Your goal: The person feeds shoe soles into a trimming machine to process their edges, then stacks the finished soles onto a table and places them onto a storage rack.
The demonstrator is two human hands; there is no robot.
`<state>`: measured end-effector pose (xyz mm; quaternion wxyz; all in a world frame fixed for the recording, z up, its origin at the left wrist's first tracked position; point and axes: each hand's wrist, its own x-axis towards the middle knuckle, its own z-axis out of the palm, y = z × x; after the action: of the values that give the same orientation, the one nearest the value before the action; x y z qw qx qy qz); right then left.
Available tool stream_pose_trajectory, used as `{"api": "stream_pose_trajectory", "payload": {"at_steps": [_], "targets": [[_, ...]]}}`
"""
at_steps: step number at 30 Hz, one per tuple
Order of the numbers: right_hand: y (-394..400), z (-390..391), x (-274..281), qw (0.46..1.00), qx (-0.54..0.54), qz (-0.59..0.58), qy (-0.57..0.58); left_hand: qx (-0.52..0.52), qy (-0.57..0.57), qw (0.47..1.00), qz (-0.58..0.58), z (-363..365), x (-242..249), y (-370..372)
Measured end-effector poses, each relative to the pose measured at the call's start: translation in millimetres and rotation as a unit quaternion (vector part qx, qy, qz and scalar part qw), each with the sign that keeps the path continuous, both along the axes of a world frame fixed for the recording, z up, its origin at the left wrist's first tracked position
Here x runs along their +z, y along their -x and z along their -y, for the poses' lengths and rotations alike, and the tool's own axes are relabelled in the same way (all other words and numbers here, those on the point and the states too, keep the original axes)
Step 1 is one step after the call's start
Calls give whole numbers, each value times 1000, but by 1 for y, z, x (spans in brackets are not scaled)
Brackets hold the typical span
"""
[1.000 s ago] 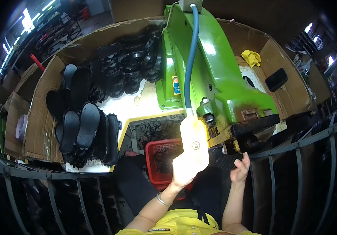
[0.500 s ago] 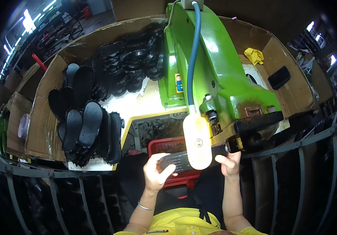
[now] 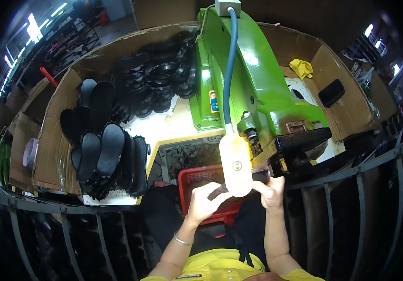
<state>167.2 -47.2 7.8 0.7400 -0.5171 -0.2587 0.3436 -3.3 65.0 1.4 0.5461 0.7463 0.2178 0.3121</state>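
Note:
A black shoe sole point(image 3: 219, 191) spans the gap between my two hands, tilted so that mainly its edge shows. My left hand point(image 3: 205, 202) pinches its left end between thumb and fingers. At the other end, my right hand point(image 3: 272, 194) grips the sole close beneath the cutting head of a green machine point(image 3: 276, 105). A bright lamp point(image 3: 237, 166) on a blue flexible neck point(image 3: 231, 70) hangs over the sole and hides its middle.
Many black soles point(image 3: 109, 150) lie stacked on the left of the table inside cardboard walls point(image 3: 54, 136). Below my hands is a red plastic basket point(image 3: 182, 187). A yellow cloth point(image 3: 301, 68) and a black block point(image 3: 332, 92) lie at right. Metal rails point(image 3: 351, 177) run along both sides.
My left hand has moved right, toward my right hand. The sole has turned from showing its broad face to nearly edge-on, with its right end by the cutting head.

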Motion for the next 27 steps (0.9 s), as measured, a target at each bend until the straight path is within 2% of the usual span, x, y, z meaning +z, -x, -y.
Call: {"api": "stream_pose_trajectory", "payload": {"at_steps": [3, 5, 8, 10, 11, 15, 20, 22, 24, 26, 27], "targets": [[-12, 8, -9, 995, -68, -27, -62, -13, -176, 983, -39, -7, 14, -21], [-16, 15, -20, 992, -87, -53, -69, 7, -226, 974, -24, -9, 11, -25], [-11, 10, -20, 995, -64, -48, -57, 9, -235, 972, -21, -15, 17, -24], [0, -5, 0, 994, -67, -57, -70, 12, -191, 981, 3, -12, 18, -14], [5, -7, 3, 995, -58, -52, -61, 19, -163, 986, -20, -7, 21, -8], [16, -18, 13, 999, -28, -15, -43, 70, -6, 997, -16, 9, -6, 13], [26, -22, 1, 999, -30, -13, -30, 48, 12, 998, 33, 12, 5, -11], [32, -13, -17, 998, -37, -26, -47, 23, -4, 999, 28, 14, 5, -22], [41, 2, -39, 996, -39, -28, -75, 51, -34, 996, 58, 19, 3, -33], [49, 42, -107, 993, 96, -31, 53, 94, -13, 990, 106, 26, -3, -40], [60, 53, -113, 990, 89, -103, 47, 110, -10, 987, 118, 28, -6, -41]]}}
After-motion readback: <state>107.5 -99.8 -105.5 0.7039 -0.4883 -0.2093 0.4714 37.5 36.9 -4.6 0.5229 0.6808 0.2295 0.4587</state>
